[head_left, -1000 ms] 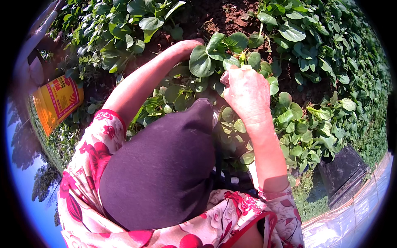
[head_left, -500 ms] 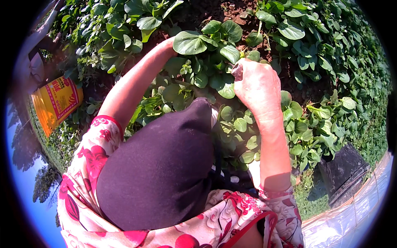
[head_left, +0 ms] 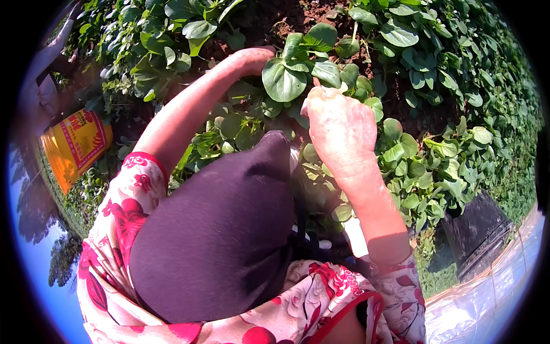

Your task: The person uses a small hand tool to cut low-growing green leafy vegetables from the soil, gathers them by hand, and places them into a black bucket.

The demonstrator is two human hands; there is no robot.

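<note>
the broad-leaved plant (head_left: 286,80) lies just beyond the dark-clothed knee (head_left: 260,166), leaves fanned; its stem is hidden, so i cannot tell its long axis. the left hand (head_left: 260,56), also beyond the knee, seems nearer, tucked partly behind the biggest leaf; whether it grips, i cannot tell. the right hand (head_left: 342,123), just right of the knee, is back-up, fingers curled tight around a short stub (head_left: 305,108).

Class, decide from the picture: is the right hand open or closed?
Closed: the right hand is curled into a fist, knuckles up, with a handle-like end protruding.
</note>
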